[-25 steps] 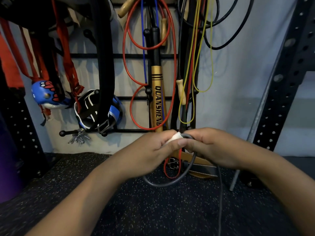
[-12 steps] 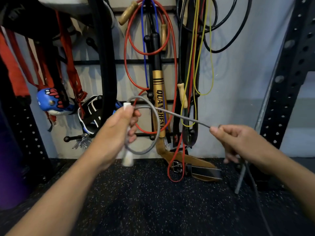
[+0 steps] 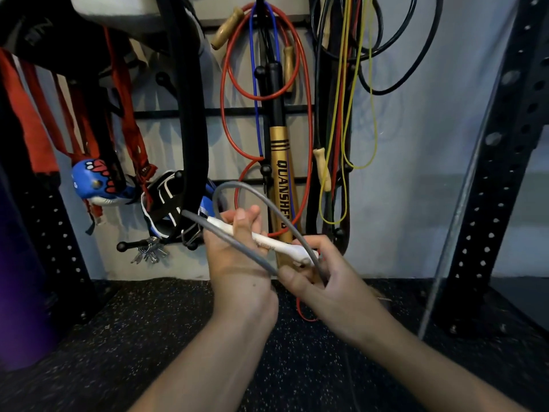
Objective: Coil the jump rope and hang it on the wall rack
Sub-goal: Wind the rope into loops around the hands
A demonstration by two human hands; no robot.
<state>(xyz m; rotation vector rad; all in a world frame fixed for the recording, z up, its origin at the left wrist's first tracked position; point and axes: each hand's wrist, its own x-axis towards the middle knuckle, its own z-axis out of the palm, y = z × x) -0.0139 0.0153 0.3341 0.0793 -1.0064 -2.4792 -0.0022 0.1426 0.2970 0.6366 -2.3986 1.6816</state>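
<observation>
Head view: left hand closed round the white handle of the grey jump rope, just below the gold bat on the wall rack. Right hand pinches the cord at the handle's lower end; one loop arcs above the left hand.

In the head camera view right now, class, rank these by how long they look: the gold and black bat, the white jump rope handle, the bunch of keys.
1. gold and black bat, clearly longest.
2. white jump rope handle, though nearer the camera, which flatters it.
3. bunch of keys, smallest.
</observation>
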